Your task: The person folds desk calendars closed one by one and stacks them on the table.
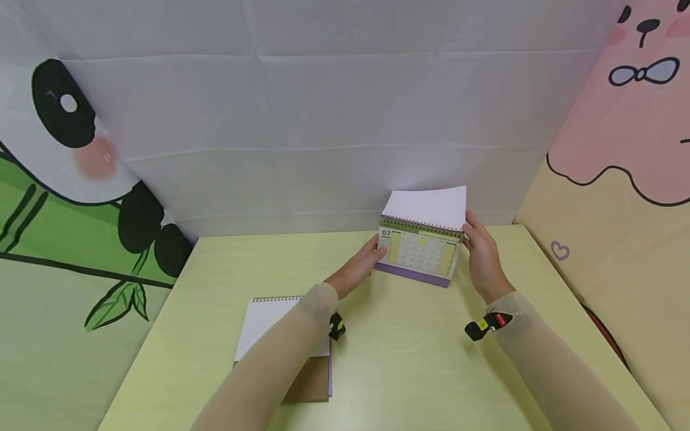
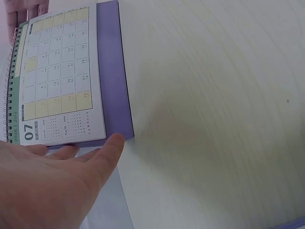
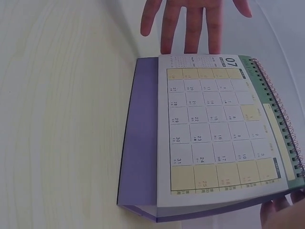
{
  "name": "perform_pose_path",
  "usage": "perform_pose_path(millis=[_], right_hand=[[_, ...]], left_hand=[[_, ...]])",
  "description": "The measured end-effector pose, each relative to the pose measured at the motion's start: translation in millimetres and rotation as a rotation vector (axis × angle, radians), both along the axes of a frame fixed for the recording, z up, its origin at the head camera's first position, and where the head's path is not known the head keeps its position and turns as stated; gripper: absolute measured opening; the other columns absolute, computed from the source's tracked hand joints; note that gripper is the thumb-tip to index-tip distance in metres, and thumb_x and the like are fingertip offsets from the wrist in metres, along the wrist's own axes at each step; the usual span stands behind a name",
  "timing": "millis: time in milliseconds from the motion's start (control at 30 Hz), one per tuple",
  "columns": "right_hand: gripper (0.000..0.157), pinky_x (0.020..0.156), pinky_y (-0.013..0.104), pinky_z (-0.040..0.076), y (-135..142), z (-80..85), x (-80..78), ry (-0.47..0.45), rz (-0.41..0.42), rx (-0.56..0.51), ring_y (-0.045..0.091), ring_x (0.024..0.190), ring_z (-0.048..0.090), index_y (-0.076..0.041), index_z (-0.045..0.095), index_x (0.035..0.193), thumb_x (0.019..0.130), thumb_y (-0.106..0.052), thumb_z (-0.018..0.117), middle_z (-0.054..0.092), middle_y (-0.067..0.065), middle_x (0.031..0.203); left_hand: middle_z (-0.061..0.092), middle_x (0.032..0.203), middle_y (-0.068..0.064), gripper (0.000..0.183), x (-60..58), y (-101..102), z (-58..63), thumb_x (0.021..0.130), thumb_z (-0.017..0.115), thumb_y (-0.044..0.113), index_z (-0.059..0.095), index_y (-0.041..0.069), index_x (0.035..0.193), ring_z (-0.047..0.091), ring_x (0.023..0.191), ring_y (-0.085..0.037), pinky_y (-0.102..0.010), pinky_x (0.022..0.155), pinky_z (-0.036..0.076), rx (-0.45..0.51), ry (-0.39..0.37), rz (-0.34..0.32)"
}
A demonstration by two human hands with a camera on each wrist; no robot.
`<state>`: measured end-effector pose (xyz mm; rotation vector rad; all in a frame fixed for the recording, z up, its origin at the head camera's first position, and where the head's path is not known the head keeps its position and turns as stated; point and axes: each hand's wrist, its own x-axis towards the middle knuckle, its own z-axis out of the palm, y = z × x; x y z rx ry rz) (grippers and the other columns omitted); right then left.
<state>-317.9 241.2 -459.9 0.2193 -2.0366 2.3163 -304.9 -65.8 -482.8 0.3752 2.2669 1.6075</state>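
Observation:
A desk calendar (image 1: pixel 420 251) with a purple base stands at the back of the table, tilted, its page marked 07. White sheets (image 1: pixel 428 206) lie turned over beyond its spiral binding. My left hand (image 1: pixel 356 266) is at its left side, fingers extended along the edge and thumb (image 2: pixel 112 148) near the purple base's corner. On the opposite side, my right hand (image 1: pixel 485 257) has its straight fingertips at the edge near the binding. In the right wrist view only part of my right hand (image 3: pixel 286 214) shows beside the binding's end.
A second spiral-bound pad (image 1: pixel 269 323) with white paper and a brown lower part lies at the front left of the table (image 1: pixel 409 365), partly covered by my left sleeve. A white cloth wall (image 1: pixel 323 120) rises right behind the table's back edge.

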Motion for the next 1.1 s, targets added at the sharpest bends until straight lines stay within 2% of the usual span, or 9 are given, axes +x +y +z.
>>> perform_pose_path(millis=[333, 567, 667, 800, 1100], right_hand=[[0.070, 0.156, 0.047, 0.003, 0.7, 0.4, -1.3, 0.001, 0.001, 0.000, 0.014, 0.189, 0.000, -0.016, 0.009, 0.192, 0.129, -0.037, 0.032, 0.004, -0.008, 0.203], [0.070, 0.156, 0.047, 0.005, -0.1, 1.7, 0.4, 0.014, -0.005, -0.007, 0.017, 0.189, 0.004, -0.014, 0.011, 0.192, 0.129, -0.037, 0.034, 0.008, -0.003, 0.203], [0.070, 0.156, 0.048, 0.005, 0.0, 2.0, 0.6, 0.025, -0.004, -0.007, 0.017, 0.189, 0.005, -0.014, 0.011, 0.192, 0.129, -0.036, 0.033, 0.009, -0.002, 0.203], [0.070, 0.155, 0.048, 0.006, -0.6, 3.4, 0.4, 0.037, -0.001, -0.018, 0.017, 0.189, 0.006, -0.013, 0.012, 0.191, 0.129, -0.036, 0.036, 0.011, -0.002, 0.202], [0.071, 0.155, 0.045, 0.008, -0.1, 3.6, 1.5, 0.026, -0.003, -0.062, 0.017, 0.188, 0.008, -0.013, 0.012, 0.191, 0.129, -0.034, 0.038, 0.011, -0.002, 0.202]], left_hand=[[0.004, 0.203, 0.003, 0.082, -1.1, 0.1, 0.6, 0.124, 0.037, 0.065, 0.003, 0.035, 0.192, 0.005, 0.190, -0.030, -0.071, 0.150, 0.023, 0.006, -0.008, 0.004], [0.001, 0.203, 0.002, 0.078, 3.7, -0.5, 3.5, 0.125, 0.017, 0.068, 0.001, 0.033, 0.192, 0.003, 0.190, -0.034, -0.074, 0.149, 0.025, 0.005, 0.000, 0.004], [-0.002, 0.203, 0.004, 0.079, 7.3, -1.1, 6.5, 0.124, 0.013, 0.071, 0.000, 0.034, 0.192, 0.003, 0.190, -0.034, -0.072, 0.149, 0.026, 0.003, 0.001, 0.008], [-0.001, 0.203, 0.001, 0.081, 9.5, -1.1, 8.5, 0.124, 0.014, 0.070, 0.001, 0.029, 0.193, 0.004, 0.190, -0.033, -0.071, 0.149, 0.026, 0.018, 0.009, 0.016], [0.001, 0.203, 0.001, 0.080, 6.6, -2.6, 2.8, 0.124, 0.016, 0.071, 0.004, 0.032, 0.193, 0.003, 0.190, -0.032, -0.075, 0.148, 0.024, 0.049, 0.025, -0.014]])
